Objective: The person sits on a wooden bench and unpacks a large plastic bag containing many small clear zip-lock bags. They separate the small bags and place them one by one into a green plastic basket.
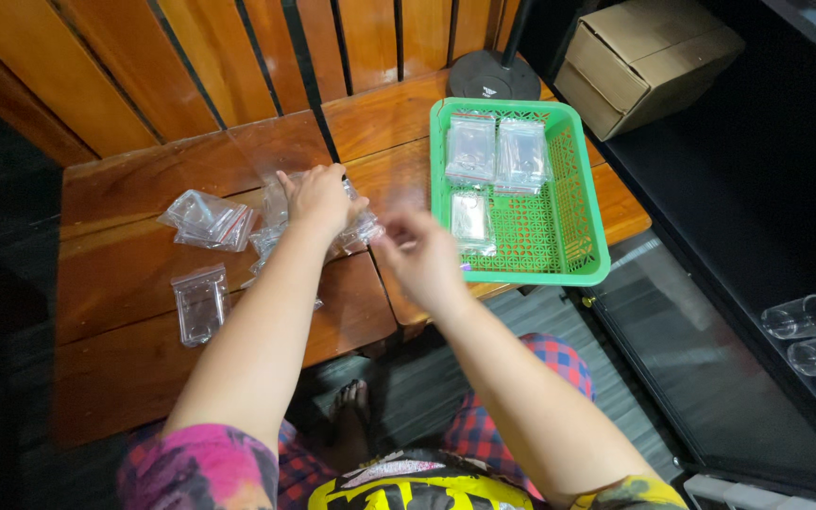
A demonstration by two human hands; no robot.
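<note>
At the centre of the frame, the person's left hand (318, 196) is resting on a loose heap of small clear plastic bags (356, 231), fingers curled down over the top of the pile and pressing on it. Just to its right, the right hand (422, 253) is blurred; its fingers seem to be drawn together near the right edge of the same heap, but whether they are actually pinching a bag cannot be told.

The heap is lying on a wooden slatted table (125, 368) that is filling the left and middle of the frame. Left of centre, a second small cluster of clear bags (208, 220) is lying apart from the heap, and below it, at lower left, a single clear bag (200, 302) is lying flat by itself.

Right of centre, a green plastic basket (586, 203) is sitting on the table, near the right hand. Inside it, two filled clear bags (498, 151) are lying side by side at the upper end, and a third (469, 219) is lying below them near the left wall.

At the upper right, a cardboard box (644, 57) is sitting beside a dark round stand base (493, 74).
</note>
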